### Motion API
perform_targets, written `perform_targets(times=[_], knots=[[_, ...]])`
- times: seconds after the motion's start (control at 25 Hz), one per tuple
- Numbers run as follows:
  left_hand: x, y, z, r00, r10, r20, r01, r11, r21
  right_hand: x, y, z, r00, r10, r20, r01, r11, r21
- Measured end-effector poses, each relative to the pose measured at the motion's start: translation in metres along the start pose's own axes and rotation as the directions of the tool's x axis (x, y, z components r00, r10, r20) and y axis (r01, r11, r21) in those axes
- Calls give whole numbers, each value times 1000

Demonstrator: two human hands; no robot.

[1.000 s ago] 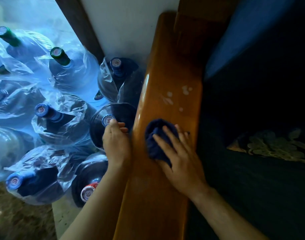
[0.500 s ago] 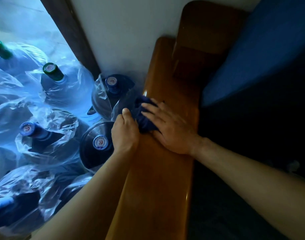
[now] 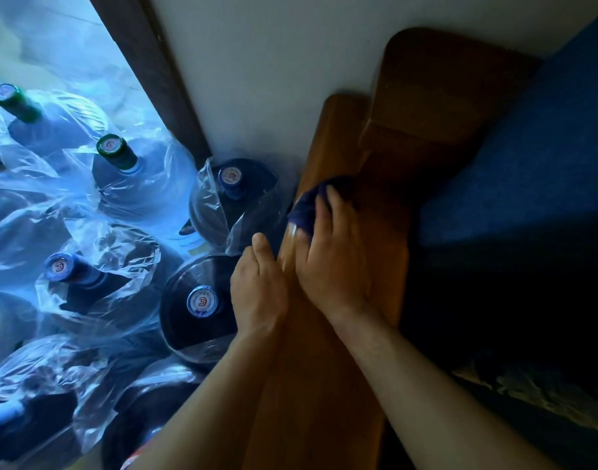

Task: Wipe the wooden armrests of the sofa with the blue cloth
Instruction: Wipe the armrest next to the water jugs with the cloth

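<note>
Head view, looking down on the sofa's wooden armrest (image 3: 328,385), a long glossy plank running from 6 o'clock up toward 12 o'clock, where it meets a darker wooden upright (image 3: 436,96) against the pale wall (image 3: 273,62); the blue cloth (image 3: 307,206) lies bunched on the plank's left edge, a little above the frame's centre, at about 12 o'clock from the right hand's knuckles. Right hand (image 3: 334,262): palm down on the armrest, fingers extended over the cloth and pressing it to the wood, fingertips somewhat blurred; whether the thumb curls under the cloth cannot be told. Left hand (image 3: 258,290): just beside the right at its 9 o'clock, set against the armrest's outer edge, thumb up along the wood, the other fingers hidden below the edge, so its grip cannot be judged. At 3 o'clock of the armrest, the blue cushion (image 3: 528,157) of the sofa back, with the seat below it in deep shadow; a patterned fabric (image 3: 545,395) shows at 4 o'clock. At 9 o'clock, large water bottles (image 3: 202,300) stand crowded on the floor, most wrapped in clear plastic bags (image 3: 97,259), caps blue or green; a dark door frame (image 3: 148,72) slants at 11 o'clock.
</note>
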State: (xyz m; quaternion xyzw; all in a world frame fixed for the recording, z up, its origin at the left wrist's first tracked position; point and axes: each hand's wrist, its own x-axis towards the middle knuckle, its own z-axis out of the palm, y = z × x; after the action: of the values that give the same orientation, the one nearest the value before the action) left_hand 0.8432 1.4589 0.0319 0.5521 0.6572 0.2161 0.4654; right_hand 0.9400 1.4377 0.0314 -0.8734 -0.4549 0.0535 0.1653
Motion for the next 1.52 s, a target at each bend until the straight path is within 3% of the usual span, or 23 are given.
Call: perform_targets(times=[0.08,0.12,0.24,0.36,0.48,0.6,0.68,0.8,0.88,0.96,1.04,1.08,1.24,1.36,1.44,1.52], knots=[[-3,1,2,1000,28,-13,-27,997,68,24,13,-3,959,-269,84,266,963,49],[-6,1,3,999,38,-10,-37,994,101,50,17,-5,948,-298,115,295,954,47],[-7,-2,1,1000,21,-18,-20,999,40,132,-2,1,956,-200,214,236,959,-159],[-6,-11,-6,998,-38,50,39,999,-29,184,-28,15,943,-55,327,206,870,-447],[-19,-27,-13,983,9,181,-2,999,-37,212,-28,25,972,62,226,56,874,-483],[-31,-50,-31,984,-21,176,46,989,-139,210,-23,23,952,304,34,-297,945,-137],[-35,-59,-44,977,-91,195,120,982,-143,190,-22,23,944,327,-41,-329,937,-116],[-46,-69,-64,955,-178,236,212,969,-130,137,-24,11,994,105,10,-100,964,-248],[-59,-77,-76,940,-222,260,264,954,-141,80,-29,5,967,-182,177,230,924,-306],[-78,-85,-89,914,-281,292,332,933,-139,22,-32,-3,776,-492,394,607,753,-255],[-99,-99,-102,905,-318,283,359,927,-107,-5,-40,-9,591,-545,595,759,625,-183],[-112,-108,-108,910,-315,270,347,935,-80,-1,-49,-11,554,-490,673,781,587,-215],[-162,-150,-129,920,-322,223,331,944,-2,11,-86,1,648,-166,743,697,522,-491],[-191,-179,-148,915,-358,188,365,931,-4,-96,-95,10,549,-276,789,798,455,-396],[-212,-196,-165,900,-406,158,414,910,-21,-180,-102,8,499,-359,789,810,516,-278],[-241,-215,-184,881,-458,116,465,884,-41,-260,-107,-2,502,-421,756,782,595,-187]])
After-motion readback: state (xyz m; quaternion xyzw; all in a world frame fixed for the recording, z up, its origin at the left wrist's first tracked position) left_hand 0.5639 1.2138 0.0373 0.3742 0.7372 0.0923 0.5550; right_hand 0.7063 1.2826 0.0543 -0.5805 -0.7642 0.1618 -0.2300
